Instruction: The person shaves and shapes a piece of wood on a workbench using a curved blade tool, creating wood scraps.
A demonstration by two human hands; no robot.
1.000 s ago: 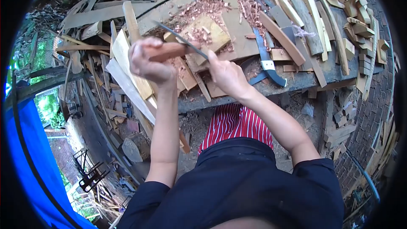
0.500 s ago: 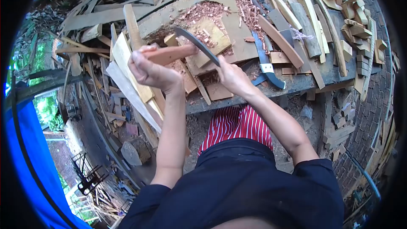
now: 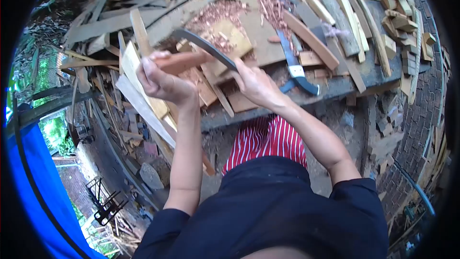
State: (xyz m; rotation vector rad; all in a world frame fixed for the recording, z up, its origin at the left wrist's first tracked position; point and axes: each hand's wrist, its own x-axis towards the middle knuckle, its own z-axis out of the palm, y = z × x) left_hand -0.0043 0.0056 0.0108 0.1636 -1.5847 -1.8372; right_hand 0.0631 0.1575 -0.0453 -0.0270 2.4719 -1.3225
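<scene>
My left hand (image 3: 165, 80) is closed round one end of a reddish-brown piece of wood (image 3: 189, 61), holding it out over the bench. In my right hand (image 3: 256, 84) is a machete with a dark curved blade (image 3: 207, 46); my fingers hide its handle. The blade crosses close to the far end of the held wood; whether it touches cannot be made out. Beneath both lies a yellowish wood block (image 3: 235, 38) with reddish shavings (image 3: 218, 14) scattered around it.
A second blade with a white-and-dark handle (image 3: 303, 79) lies right of my right hand. Beside it rest a reddish board (image 3: 311, 41) and several sticks. Cut blocks (image 3: 400, 19) are heaped at the far right. Planks (image 3: 143, 98) lean at the bench's left side.
My view has shifted slightly, and both hands appear a little further left. The machete blade sits lower along the held wood's end. Both grips stay the same.
</scene>
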